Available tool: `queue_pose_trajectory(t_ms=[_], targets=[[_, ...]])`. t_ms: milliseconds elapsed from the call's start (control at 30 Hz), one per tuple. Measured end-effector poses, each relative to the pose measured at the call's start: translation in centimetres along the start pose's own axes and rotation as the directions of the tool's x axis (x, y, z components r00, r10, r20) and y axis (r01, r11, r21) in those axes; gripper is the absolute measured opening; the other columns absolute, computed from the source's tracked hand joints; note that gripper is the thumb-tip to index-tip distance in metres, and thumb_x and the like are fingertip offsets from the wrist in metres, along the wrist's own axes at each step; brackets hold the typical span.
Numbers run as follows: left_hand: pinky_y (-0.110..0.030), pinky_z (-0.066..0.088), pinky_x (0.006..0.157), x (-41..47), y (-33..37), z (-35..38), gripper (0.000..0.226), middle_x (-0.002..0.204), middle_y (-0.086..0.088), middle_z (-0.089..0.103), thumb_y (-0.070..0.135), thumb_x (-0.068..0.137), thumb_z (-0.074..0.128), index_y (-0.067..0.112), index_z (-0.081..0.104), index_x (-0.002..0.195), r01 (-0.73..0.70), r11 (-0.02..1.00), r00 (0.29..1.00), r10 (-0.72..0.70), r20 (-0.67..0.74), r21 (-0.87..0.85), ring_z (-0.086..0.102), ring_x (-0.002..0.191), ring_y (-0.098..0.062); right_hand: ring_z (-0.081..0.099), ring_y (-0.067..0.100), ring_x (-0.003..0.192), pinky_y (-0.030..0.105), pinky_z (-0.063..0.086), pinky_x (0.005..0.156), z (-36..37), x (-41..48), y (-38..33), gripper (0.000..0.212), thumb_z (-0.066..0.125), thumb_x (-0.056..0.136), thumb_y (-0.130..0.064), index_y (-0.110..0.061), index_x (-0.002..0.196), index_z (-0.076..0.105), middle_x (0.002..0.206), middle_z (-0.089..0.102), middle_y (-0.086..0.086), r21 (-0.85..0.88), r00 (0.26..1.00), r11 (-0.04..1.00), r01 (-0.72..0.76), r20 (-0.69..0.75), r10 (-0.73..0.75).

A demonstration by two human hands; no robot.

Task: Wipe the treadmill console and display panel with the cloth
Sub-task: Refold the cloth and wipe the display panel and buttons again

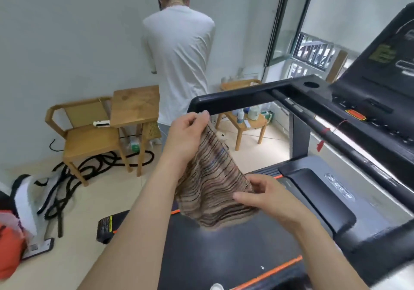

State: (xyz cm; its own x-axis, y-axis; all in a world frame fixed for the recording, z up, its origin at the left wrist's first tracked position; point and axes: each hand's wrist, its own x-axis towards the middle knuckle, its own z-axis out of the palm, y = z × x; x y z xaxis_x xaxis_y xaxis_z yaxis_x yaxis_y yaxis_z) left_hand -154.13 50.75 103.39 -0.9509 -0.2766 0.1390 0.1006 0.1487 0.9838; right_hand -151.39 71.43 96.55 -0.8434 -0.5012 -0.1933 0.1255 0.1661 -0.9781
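— Over the treadmill belt [224, 251], near centre, what holds the cloth [212, 184]?
— Both hands. The left hand [186, 135] pinches its top corner at 12 o'clock, fingers curled on the fabric, just below the end of the black handrail [242, 98]. The right hand [271, 198] grips the lower edge at 4 o'clock, fingers closed round it.
— And the console [378, 70]?
— Up at 2 o'clock, beyond the handrail, well apart from the cloth.
— Room to move?
— Open air lies between cloth and console. At 11 o'clock a person in a white shirt [179, 50] stands back-turned beside a wooden desk [134, 103] and chair [89, 139]. Black ropes [100, 166] sprawl on the floor at 9 o'clock, off the belt's left edge.
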Motion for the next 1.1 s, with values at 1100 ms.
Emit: queue_pose_trajectory(t_ms=[1100], targets=[[-0.036,0.049,0.075,34.8,-8.4,32.9,0.013,0.084,0.008,0.067,0.038,0.091,0.061,0.030,0.065,0.081,-0.150,0.960,0.844,0.000,0.537,0.236,0.062,0.086,-0.012,0.066,0.032,0.085,0.046,0.050,0.081,-39.9,17.8,-1.0,0.008,0.065,0.088,-0.010,-0.013,0.083,0.071,0.091,0.072,0.015,0.086,0.552,0.995,-0.043,-0.829,0.095]])
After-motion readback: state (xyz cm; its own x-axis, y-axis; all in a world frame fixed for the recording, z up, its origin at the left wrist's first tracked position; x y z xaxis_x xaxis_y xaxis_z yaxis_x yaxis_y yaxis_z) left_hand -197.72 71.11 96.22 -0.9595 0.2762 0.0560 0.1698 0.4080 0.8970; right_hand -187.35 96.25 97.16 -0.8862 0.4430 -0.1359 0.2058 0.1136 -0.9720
